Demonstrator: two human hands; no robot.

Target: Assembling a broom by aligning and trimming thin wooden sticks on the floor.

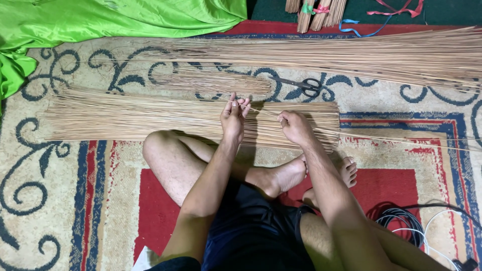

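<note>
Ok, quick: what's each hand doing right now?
Left hand: pinched shut on a thin stick.
Right hand: closed on the same stick, over the stick pile.

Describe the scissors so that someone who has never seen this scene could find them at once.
Start at the patterned carpet and the long pile of thin tan sticks in front of the seated person. Just beyond that pile, past the right hand, the scissors lie flat beside a smaller stick bundle. They are the only dark metal thing there, with black loop handles.

Head camera looks steeply down, close overhead
</note>
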